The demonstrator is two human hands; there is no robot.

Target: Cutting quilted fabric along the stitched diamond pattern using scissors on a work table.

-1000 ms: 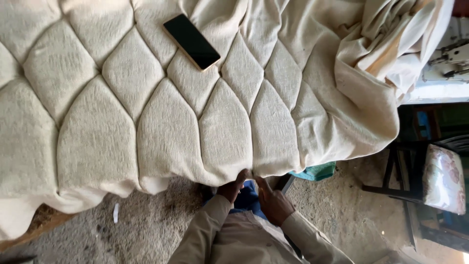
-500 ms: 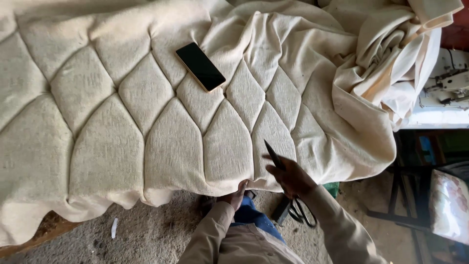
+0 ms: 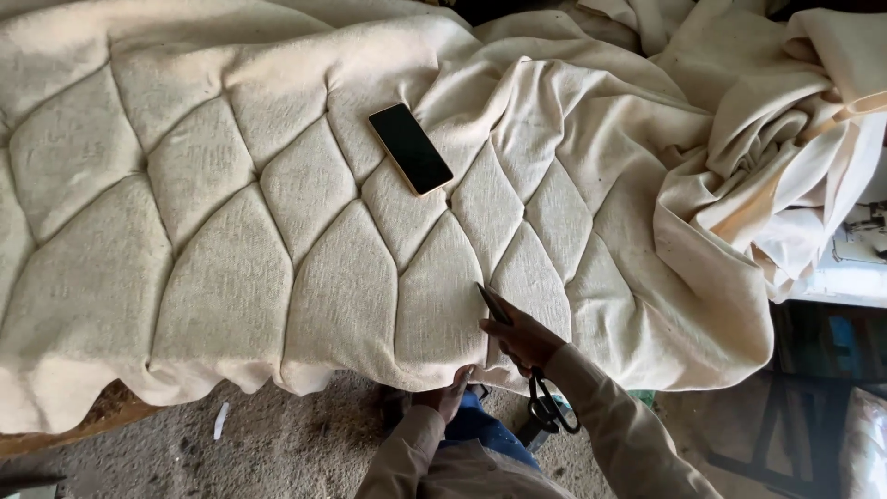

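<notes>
Scissors (image 3: 517, 356) clamped in right hand (image 3: 525, 338), blades pointing up and left over a seam of tufted cream panel (image 3: 277, 249), black handle loops hanging below the wrist near the panel's lower edge. Right grip closed around the shank of the scissors. Left hand (image 3: 450, 393) pinching the hanging lower hem just beside and below the right hand; left grip partly hidden under the fabric, so whether closed on the hem cannot be told for sure.

For clean work at this seam: hem held taut downward, blade tips kept flat along the stitched groove, not digging into the padded diamonds on either side, cuts short and close to the edge.

Surroundings: black phone (image 3: 410, 148) lying face up on the panel, well apart from the hands, at risk of sliding if the cloth gets tugged. Loose bundled cloth (image 3: 776, 176) heaped at right, draping over the panel's corner and apt to stray under the blades. Dusty floor (image 3: 277, 444) below, with a small white scrap.
</notes>
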